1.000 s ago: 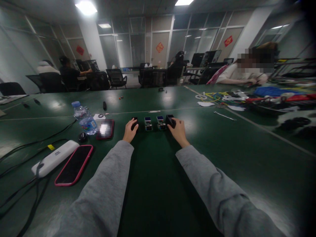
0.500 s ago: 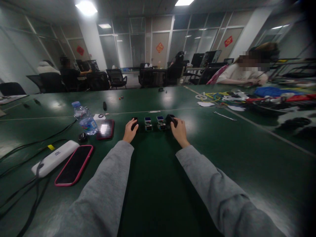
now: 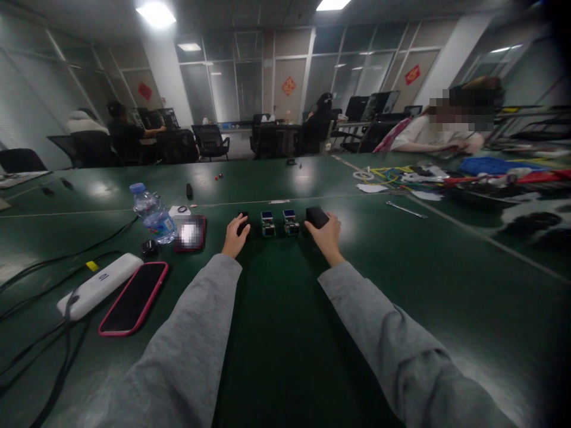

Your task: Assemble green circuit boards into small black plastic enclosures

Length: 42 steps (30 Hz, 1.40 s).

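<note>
Green table [image 3: 281,333]: right hand [image 3: 328,234] pinches black box [image 3: 316,216], left hand [image 3: 234,235] grips dark block [image 3: 243,226]; inward slip could knock circuit boards [image 3: 268,226] between.

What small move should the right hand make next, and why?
Perhaps ease the black box slightly rightward: the right hand grips it close beside the nearer of two circuit boards with small screens, so a little extra clearance might avoid a knock.

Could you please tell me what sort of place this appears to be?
It looks like a shared office, perhaps one used for electronics work: office chairs and monitors stand in the background, and two small circuit boards with screens sit on the green table.
</note>
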Available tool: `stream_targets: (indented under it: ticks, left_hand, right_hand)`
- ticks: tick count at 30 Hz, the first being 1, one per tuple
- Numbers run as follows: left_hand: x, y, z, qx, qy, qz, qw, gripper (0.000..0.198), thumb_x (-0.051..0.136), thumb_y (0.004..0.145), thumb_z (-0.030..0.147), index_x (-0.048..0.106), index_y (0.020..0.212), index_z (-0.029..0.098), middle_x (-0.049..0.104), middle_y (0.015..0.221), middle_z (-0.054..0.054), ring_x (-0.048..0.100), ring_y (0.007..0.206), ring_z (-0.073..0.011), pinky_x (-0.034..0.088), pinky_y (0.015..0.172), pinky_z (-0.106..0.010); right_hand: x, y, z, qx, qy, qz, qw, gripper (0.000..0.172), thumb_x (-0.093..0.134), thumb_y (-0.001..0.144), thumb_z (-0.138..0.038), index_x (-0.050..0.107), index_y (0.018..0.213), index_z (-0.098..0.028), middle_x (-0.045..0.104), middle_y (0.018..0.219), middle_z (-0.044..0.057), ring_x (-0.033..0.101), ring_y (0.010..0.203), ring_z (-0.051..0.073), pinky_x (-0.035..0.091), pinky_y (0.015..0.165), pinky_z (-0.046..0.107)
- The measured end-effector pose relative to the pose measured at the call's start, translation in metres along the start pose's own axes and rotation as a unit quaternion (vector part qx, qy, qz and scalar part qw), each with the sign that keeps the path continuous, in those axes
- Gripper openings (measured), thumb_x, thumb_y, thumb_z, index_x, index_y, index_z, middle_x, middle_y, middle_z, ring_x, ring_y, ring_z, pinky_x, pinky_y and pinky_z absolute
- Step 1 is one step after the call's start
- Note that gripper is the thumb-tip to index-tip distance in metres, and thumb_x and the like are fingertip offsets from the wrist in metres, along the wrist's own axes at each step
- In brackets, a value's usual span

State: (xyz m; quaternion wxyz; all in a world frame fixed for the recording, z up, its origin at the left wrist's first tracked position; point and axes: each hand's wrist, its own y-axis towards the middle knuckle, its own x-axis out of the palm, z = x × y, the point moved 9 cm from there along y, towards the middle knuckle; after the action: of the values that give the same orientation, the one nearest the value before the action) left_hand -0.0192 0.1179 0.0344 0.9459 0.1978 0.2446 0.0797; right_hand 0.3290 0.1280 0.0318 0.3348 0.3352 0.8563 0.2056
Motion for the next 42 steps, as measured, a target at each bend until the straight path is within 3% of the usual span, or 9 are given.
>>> stream_targets:
  ticks: [5, 13, 30, 37, 42]
  left_hand:
    - [0.002, 0.002, -0.005, 0.005, 0.001, 0.002, 1.000, 0.036, 0.052, 0.087, 0.038, 0.057, 0.122, 0.027, 0.044, 0.142, -0.004, 0.033, 0.135, -0.0243, 0.024, 0.113, -0.050]
    - [0.002, 0.004, -0.004, 0.010, 0.017, 0.008, 1.000, 0.035, 0.052, 0.088, 0.035, 0.057, 0.120, 0.026, 0.046, 0.141, -0.004, 0.034, 0.135, -0.0230, 0.025, 0.113, -0.047]
    - [0.000, -0.002, 0.000, -0.025, -0.003, -0.011, 1.000, 0.036, 0.051, 0.088, 0.039, 0.056, 0.122, 0.028, 0.041, 0.144, -0.003, 0.030, 0.137, -0.0258, 0.024, 0.112, -0.052]
    - [0.001, 0.001, 0.001, 0.004, 0.005, -0.001, 1.000, 0.035, 0.052, 0.087, 0.035, 0.057, 0.121, 0.027, 0.045, 0.142, -0.004, 0.034, 0.135, -0.0235, 0.024, 0.113, -0.048]
    - [0.001, 0.003, 0.001, 0.020, 0.013, 0.009, 1.000, 0.035, 0.053, 0.087, 0.035, 0.058, 0.119, 0.025, 0.047, 0.140, -0.005, 0.036, 0.133, -0.0222, 0.025, 0.113, -0.046]
  right_hand:
    - [0.005, 0.000, 0.006, 0.014, -0.006, -0.024, 1.000, 0.049, 0.062, 0.070, -0.031, 0.052, 0.114, -0.012, 0.057, 0.109, 0.017, 0.051, 0.101, 0.030, 0.039, 0.090, 0.045]
    - [0.000, 0.002, 0.010, 0.045, 0.014, -0.005, 0.999, 0.039, 0.057, 0.080, -0.038, 0.058, 0.107, -0.010, 0.060, 0.103, 0.016, 0.053, 0.097, 0.027, 0.040, 0.089, 0.041]
    - [0.000, 0.001, 0.009, 0.077, -0.024, -0.027, 0.996, 0.035, 0.049, 0.085, -0.037, 0.060, 0.103, -0.008, 0.062, 0.099, 0.016, 0.054, 0.093, 0.026, 0.039, 0.086, 0.037]
    - [0.002, 0.002, 0.010, 0.071, -0.099, -0.029, 0.992, 0.037, 0.044, 0.086, -0.036, 0.061, 0.098, -0.006, 0.059, 0.099, 0.021, 0.048, 0.101, 0.032, 0.028, 0.094, 0.045]
    - [0.002, 0.002, 0.012, 0.082, -0.110, -0.038, 0.990, 0.037, 0.042, 0.087, -0.036, 0.060, 0.098, -0.005, 0.059, 0.099, 0.022, 0.048, 0.101, 0.033, 0.029, 0.094, 0.045]
